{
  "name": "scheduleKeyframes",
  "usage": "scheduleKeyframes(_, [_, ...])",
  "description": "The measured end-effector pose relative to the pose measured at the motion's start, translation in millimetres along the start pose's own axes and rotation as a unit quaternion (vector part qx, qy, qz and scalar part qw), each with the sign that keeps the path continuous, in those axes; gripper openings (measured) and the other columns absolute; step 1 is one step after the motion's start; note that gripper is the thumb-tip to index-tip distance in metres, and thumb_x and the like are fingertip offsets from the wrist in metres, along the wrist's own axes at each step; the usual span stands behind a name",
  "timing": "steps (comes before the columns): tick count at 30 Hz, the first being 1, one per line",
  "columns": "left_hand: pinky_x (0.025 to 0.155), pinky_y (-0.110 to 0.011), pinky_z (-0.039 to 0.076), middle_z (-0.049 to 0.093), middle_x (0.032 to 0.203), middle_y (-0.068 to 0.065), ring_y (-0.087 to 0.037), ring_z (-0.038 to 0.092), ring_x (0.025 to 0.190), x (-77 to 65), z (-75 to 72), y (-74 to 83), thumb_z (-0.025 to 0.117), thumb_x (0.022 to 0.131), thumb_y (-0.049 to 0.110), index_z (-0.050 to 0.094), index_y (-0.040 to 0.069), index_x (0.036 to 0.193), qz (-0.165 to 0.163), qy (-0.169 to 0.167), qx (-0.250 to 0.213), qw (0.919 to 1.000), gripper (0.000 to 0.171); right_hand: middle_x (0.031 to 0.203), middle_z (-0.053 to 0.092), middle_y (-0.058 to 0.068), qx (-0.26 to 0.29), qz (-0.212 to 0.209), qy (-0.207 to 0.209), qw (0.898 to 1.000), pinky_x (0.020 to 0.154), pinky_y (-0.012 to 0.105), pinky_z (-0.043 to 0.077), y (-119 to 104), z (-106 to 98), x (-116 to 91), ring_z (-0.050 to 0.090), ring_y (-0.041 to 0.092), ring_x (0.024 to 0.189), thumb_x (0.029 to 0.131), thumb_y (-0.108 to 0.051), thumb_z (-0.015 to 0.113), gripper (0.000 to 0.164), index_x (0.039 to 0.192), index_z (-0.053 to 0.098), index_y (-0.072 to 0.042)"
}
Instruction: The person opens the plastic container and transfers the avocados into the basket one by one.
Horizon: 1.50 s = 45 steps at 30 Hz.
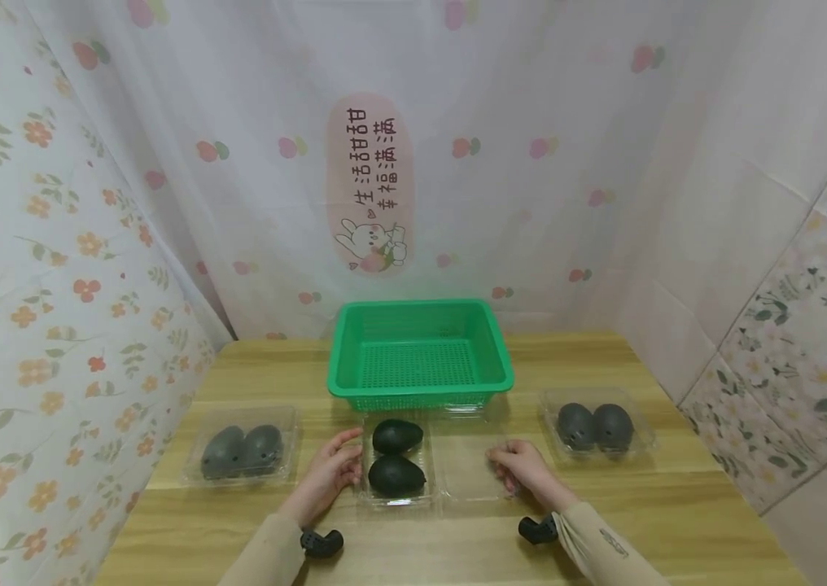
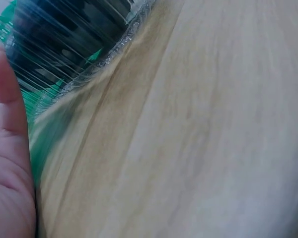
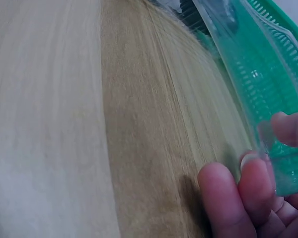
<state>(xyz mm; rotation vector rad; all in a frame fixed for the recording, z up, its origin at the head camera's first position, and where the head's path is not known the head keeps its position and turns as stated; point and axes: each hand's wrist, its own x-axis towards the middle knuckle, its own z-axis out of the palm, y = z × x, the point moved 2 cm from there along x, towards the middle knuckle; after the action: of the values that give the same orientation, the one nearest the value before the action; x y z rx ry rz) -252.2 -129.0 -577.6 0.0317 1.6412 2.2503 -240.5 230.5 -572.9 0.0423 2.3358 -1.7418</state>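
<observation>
Pinches the outer edge of a clear lid [image 1: 466,480] with the right hand [image 1: 526,468], narrowed to a small grip with fingertips on both faces of the thin plastic, in front of the right rim of the green basket [image 1: 421,393]. Holds the left hand [image 1: 331,470] in front of the basket's left rim, relaxed and roughly half spread, with fingers lightly bent, just beside the left wall of a clear box [image 1: 399,502]. Cannot tell whether touching that wall with the left fingertips or stopping just short.

Has the box on the counter [image 1: 435,545], just in front of the basket and left of its middle, with the lid folded out to the right and two dark avocados [image 1: 396,476] inside, one nearer to the basket than the other. Also shows, in front and well to the left of the basket, a left box [image 1: 290,431] with two avocados [image 1: 261,446] side by side; in front and to the right of the basket, a right box [image 1: 645,435] with two more avocados [image 1: 613,425].
</observation>
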Motion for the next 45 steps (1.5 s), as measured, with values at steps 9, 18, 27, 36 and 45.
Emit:
scheduleKeyframes(9, [0.053,-0.022,0.047,0.050,0.083,-0.002,-0.011,0.052,0.057,-2.2,-1.3,-3.7,0.054,0.098,0.010,0.034,-0.003,0.143,-0.006,0.001,0.004,1.0000,0.051,0.068,0.058,0.007,0.023,0.014,-0.047,0.999,0.043,0.026,0.050,-1.6,-6.8,-3.4,0.052,0.009,0.044,0.095,-0.021,0.061,0.032,0.101,0.060,0.010])
scheduleKeyframes(18, [0.053,-0.020,0.047,0.050,0.084,-0.002,-0.009,0.052,0.057,-1.6,-2.3,-3.7,0.055,0.098,0.010,0.033,-0.003,0.143,0.000,-0.003,0.013,0.9999,0.052,0.062,0.057,0.007,-0.039,0.027,-0.057,0.997,0.046,0.030,0.052,-11.6,-14.4,-8.9,0.057,0.015,0.049,0.097,-0.026,0.058,0.033,0.095,0.058,0.007])
scheduleKeyframes(27, [0.053,-0.021,0.046,0.050,0.085,-0.002,-0.009,0.052,0.057,-1.3,-5.5,-4.3,0.056,0.097,0.011,0.034,-0.004,0.143,0.002,0.005,0.018,0.9998,0.053,0.070,0.055,0.010,-0.102,0.036,-0.041,0.993,0.048,0.031,0.050,-26.0,-14.8,-18.7,0.053,0.017,0.055,0.095,-0.026,0.061,0.041,0.112,0.053,0.011])
scheduleKeyframes(36, [0.053,-0.020,0.047,0.050,0.087,-0.003,-0.008,0.053,0.059,0.7,-4.1,-7.7,0.055,0.097,0.010,0.033,-0.004,0.143,-0.006,-0.009,0.014,0.9998,0.053,0.069,0.060,0.001,-0.286,-0.071,0.018,0.955,0.051,0.031,0.046,-57.4,-11.1,-15.6,0.053,0.014,0.058,0.088,-0.020,0.067,0.031,0.106,0.065,0.006])
scheduleKeyframes(45, [0.054,-0.020,0.047,0.049,0.089,-0.004,-0.010,0.053,0.060,1.4,-5.8,-2.8,0.056,0.097,0.011,0.031,-0.004,0.144,-0.001,-0.013,0.015,0.9998,0.055,0.080,0.064,-0.001,-0.335,-0.144,-0.032,0.931,0.058,0.031,0.050,-99.9,11.6,2.1,0.058,0.012,0.068,0.087,-0.027,0.070,0.031,0.103,0.068,-0.001])
